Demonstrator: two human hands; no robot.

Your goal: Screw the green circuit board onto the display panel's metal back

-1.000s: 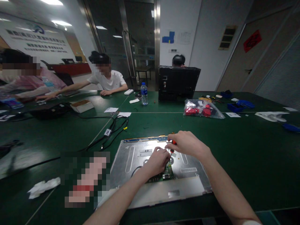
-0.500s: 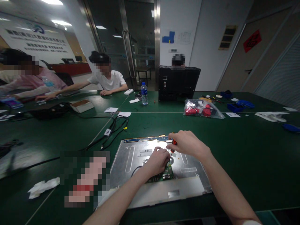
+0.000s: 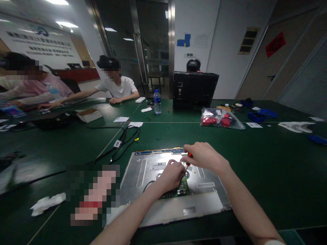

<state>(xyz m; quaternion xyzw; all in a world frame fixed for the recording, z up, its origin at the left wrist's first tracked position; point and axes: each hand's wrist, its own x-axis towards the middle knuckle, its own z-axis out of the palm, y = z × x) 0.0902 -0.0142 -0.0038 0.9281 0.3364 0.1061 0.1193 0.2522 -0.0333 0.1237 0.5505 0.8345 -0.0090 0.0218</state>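
A silver metal panel (image 3: 212, 200) lies flat on the green table, with a blue circuit strip (image 3: 158, 152) along its far edge. My right hand (image 3: 201, 154) is closed around a red and black screwdriver (image 3: 189, 159), whose shaft points down to the green circuit board (image 3: 183, 186) on the panel. My left hand (image 3: 172, 175) rests over that board beside the screwdriver's tip, its fingers pressed together. Whatever they pinch is hidden. The exact spot where the tip meets the board is too small to tell.
Black cables (image 3: 124, 139) lie to the left of the panel. Beyond it are a plastic bag with red parts (image 3: 221, 119), a water bottle (image 3: 157, 102) and a black monitor (image 3: 195, 91). Crumpled tissue (image 3: 48, 203) is at the near left. Several people sit around the table.
Both my hands and the screwdriver hold nearly the same place. Behind the black monitor, the person's head has shifted slightly.
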